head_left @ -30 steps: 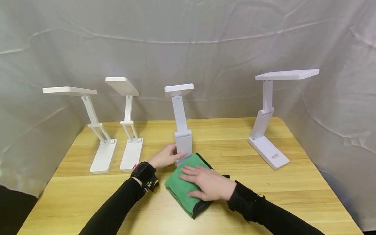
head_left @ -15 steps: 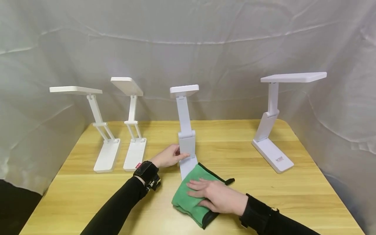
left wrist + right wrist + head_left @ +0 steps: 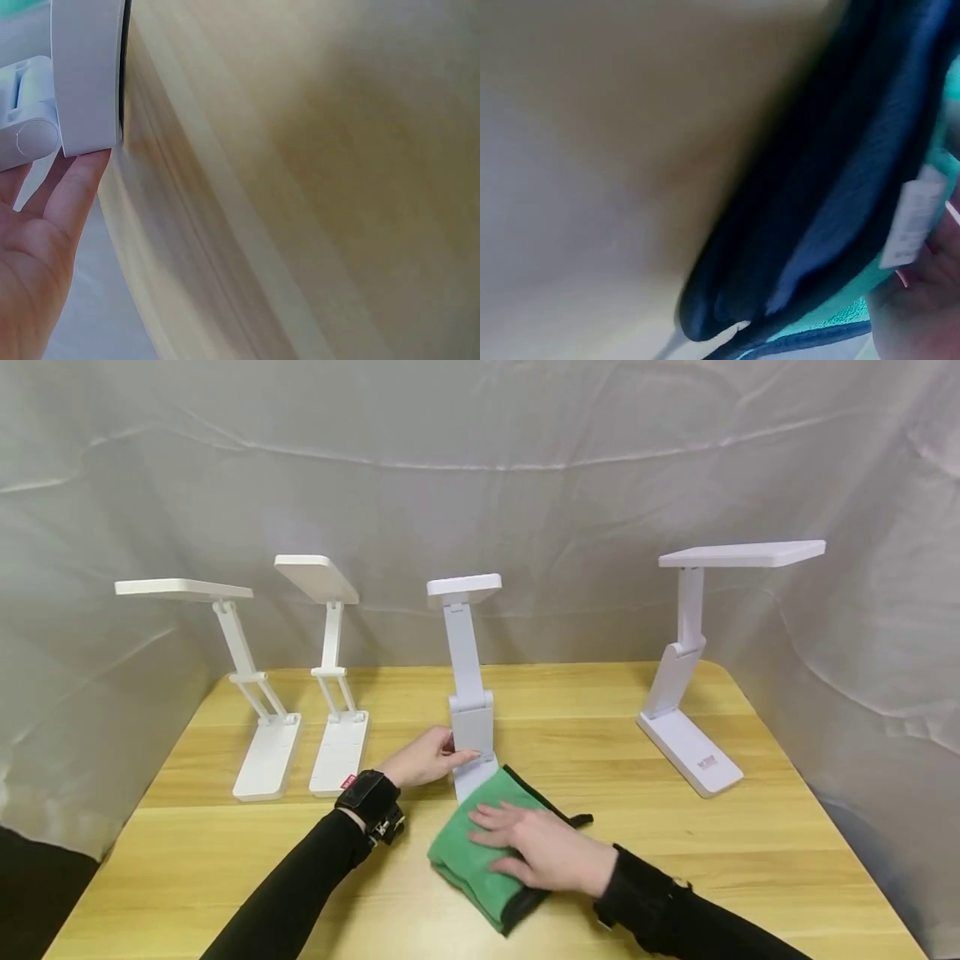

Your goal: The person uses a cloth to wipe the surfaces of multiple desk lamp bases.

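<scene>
In the head view a white folding desk lamp (image 3: 472, 731) stands at the middle of the wooden table, its head raised. My left hand (image 3: 423, 760) holds it low down, the thumb across the hinge where stem meets base. The left wrist view has the fingers (image 3: 79, 191) against the back end of the lamp's base (image 3: 88, 82). A folded green cloth (image 3: 465, 852) with black edging covers the front of that base. My right hand (image 3: 543, 847) lies on the cloth with fingers spread and fairly straight. A white tag (image 3: 915, 217) shows on the cloth's edge in the right wrist view.
Two more white desk lamps, the far left one (image 3: 268, 758) and its neighbour (image 3: 339, 753), stand side by side on the left. Another lamp (image 3: 692, 753) is at the right with its head unfolded. A pale fabric backdrop (image 3: 562, 527) surrounds the table (image 3: 750, 868).
My right hand and the cloth slid towards me along the lamp's base, then partly back up it. The left hand keeps its hold on the lamp. The head view shifted slightly.
</scene>
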Tool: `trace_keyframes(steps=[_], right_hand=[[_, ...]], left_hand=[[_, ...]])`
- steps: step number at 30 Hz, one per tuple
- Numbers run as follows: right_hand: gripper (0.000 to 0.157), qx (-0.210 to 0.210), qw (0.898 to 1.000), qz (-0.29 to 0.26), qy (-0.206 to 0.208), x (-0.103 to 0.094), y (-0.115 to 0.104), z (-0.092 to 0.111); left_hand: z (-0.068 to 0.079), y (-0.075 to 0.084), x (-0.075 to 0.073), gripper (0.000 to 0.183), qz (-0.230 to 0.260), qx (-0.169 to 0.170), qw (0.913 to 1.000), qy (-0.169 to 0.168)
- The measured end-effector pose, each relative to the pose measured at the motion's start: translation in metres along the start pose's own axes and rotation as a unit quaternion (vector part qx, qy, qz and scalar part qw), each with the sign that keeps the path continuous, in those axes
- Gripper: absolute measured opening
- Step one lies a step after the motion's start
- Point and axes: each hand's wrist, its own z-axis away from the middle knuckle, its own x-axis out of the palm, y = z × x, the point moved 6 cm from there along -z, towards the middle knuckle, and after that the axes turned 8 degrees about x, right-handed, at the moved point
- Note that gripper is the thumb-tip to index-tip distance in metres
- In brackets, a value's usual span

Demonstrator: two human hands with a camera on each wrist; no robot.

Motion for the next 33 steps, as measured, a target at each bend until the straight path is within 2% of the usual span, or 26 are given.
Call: trace_keyframes(steps=[4, 9, 13, 18, 21, 23, 28, 31, 33], right_hand=[[0.044, 0.007, 1.000, -0.021, -0.007, -0.002, 0.002, 0.011], [0.048, 0.052, 0.998, 0.009, 0.019, -0.007, 0.015, -0.011], [0.052, 0.054, 0.997, 0.060, 0.022, -0.003, 0.014, -0.022], [0.055, 0.020, 1.000, 0.023, 0.009, 0.002, 0.000, -0.002], [0.053, 0.024, 1.000, -0.002, 0.007, 0.001, -0.004, 0.011], [0.050, 0.040, 0.999, -0.006, 0.010, -0.001, -0.003, 0.012], [0.049, 0.079, 0.997, 0.013, 0.018, -0.005, 0.009, -0.011], [0.051, 0.078, 0.996, 0.032, 0.021, -0.005, 0.011, -0.022], [0.052, 0.065, 0.997, 0.033, 0.021, -0.003, 0.009, -0.020]], left_hand=[[-0.001, 0.000, 0.000, 0.032, -0.002, 0.000, 1.0000, -0.002], [-0.002, 0.001, 0.002, 0.034, -0.003, 0.008, 1.0000, -0.001], [-0.004, 0.002, 0.002, 0.034, 0.008, 0.020, 0.9998, -0.002], [-0.001, -0.002, 0.000, 0.032, 0.002, 0.006, 1.0000, 0.003], [0.001, -0.003, -0.002, 0.030, -0.010, 0.005, 0.9999, 0.008], [0.001, -0.003, -0.002, 0.030, -0.014, 0.005, 0.9999, 0.008], [0.000, -0.001, -0.002, 0.031, -0.014, 0.008, 0.9999, 0.004], [0.000, 0.000, -0.002, 0.032, -0.010, 0.012, 0.9999, 0.005], [0.001, 0.000, -0.002, 0.033, -0.007, 0.016, 0.9998, 0.007]])
